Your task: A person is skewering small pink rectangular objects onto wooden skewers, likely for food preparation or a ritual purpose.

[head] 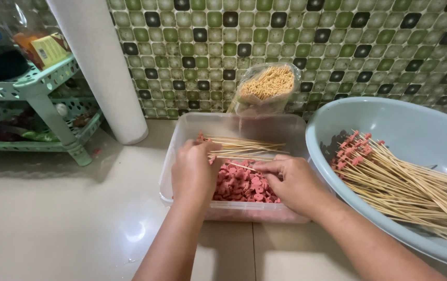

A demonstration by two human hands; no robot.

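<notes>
Pink slices (244,184) fill a clear tub (181,136) on the floor. The left hand (194,171) grips a bundle of skewers (244,148) over them; the right hand (293,182) pinches one skewer. Loaded skewers (400,182) lie in a blue basin (421,122) beside it.

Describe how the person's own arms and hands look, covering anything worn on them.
Both arms are bare from the bottom edge of the picture to the fingertips: no sleeves show. The left hand and the right hand wear no gloves, and no ring, watch, bracelet or bandage shows on the sides that face the camera. Fingernails are too small to judge.
</notes>
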